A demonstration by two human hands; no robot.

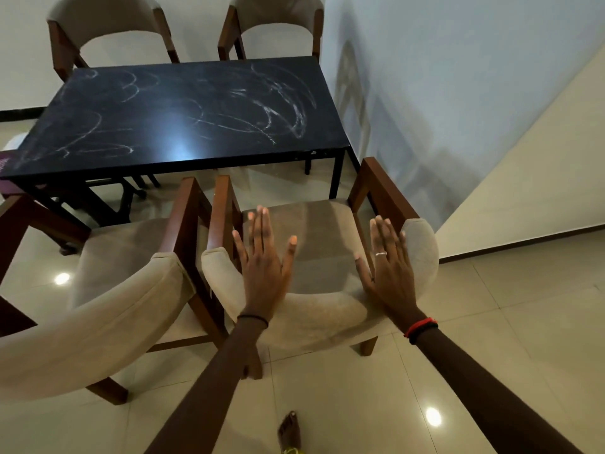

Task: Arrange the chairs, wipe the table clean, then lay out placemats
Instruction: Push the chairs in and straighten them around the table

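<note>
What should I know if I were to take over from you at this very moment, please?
Hands: left hand and right hand both open, fingers straight, over the near right chair's backrest; contact unclear.
Things: that chair and the near left chair stand back from the black table; far left chair and far right chair sit at its far edge. Its top bears white smears; no cloth or placemats in view.
Done: nothing clearly finished.
Left: push in near chairs, wipe, lay placemats.
</note>
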